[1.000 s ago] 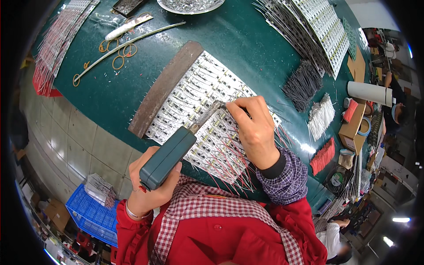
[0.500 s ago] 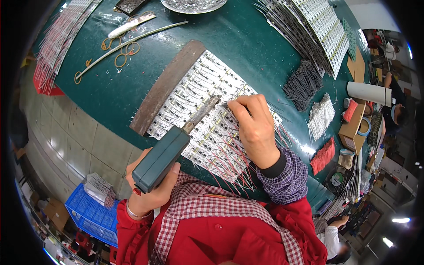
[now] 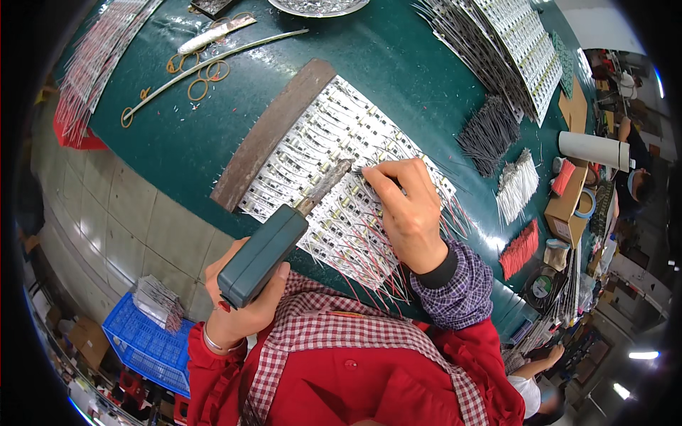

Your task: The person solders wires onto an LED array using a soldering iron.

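Note:
My left hand (image 3: 238,316) is wrapped around the dark green body of a soldering gun (image 3: 263,255). Its blackened tip points up and right, over a white sheet of small circuit boards (image 3: 305,160). Just right of the tip, my right hand (image 3: 413,216) has thumb and forefinger pinched together above the sheet. A thin dark wire seems to be between them, mostly hidden by the fingers. Red and white wires (image 3: 380,266) stick out from the sheet's near end. A brown bar (image 3: 273,131) lies along the sheet's left edge.
Bundles of black wires (image 3: 489,135), white wires (image 3: 518,186) and red wires (image 3: 520,250) lie to the right. Wired board stacks (image 3: 529,50) fill the far right. A thin rod (image 3: 213,65) and rubber bands lie far left. A blue crate (image 3: 145,348) stands below the table's left side.
The gun's tip has dropped slightly nearer to me, and my right hand's fingertips have shifted slightly left and down. Both grips stay the same.

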{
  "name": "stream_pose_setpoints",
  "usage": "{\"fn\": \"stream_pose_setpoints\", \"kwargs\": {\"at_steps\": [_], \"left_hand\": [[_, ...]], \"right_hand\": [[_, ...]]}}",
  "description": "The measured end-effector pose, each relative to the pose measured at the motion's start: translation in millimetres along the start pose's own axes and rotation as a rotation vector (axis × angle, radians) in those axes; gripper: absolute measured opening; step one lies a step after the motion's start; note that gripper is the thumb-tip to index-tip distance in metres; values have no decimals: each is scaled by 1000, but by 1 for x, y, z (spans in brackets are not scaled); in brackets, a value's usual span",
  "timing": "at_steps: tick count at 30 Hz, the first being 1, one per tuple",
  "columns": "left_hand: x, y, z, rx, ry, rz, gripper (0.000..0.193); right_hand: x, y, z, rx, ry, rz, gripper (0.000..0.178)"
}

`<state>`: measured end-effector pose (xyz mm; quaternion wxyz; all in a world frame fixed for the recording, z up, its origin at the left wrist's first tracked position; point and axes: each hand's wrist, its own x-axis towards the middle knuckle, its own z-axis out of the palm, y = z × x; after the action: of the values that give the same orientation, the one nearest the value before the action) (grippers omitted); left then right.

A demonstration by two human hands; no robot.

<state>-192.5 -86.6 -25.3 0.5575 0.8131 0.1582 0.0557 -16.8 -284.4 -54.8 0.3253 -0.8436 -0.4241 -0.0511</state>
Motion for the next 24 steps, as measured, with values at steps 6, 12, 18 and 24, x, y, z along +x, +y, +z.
{"fn": "stream_pose_setpoints", "kwargs": {"at_steps": [6,12,18,24], "left_hand": [[0,1,0,-29,-8,-25,25],[-1,1,0,-26,1,-36,24],[-1,0,1,-49,-14,-81,20],[-4,-1,0,-30,-13,-75,20]], "right_hand": [[-1,2,2,-3,-13,-28,38],[1,-3,1,-1,-23,0,38],[0,0,1,-32,-28,-36,35],[0,-2,1,-41,-31,-11,36]]}}
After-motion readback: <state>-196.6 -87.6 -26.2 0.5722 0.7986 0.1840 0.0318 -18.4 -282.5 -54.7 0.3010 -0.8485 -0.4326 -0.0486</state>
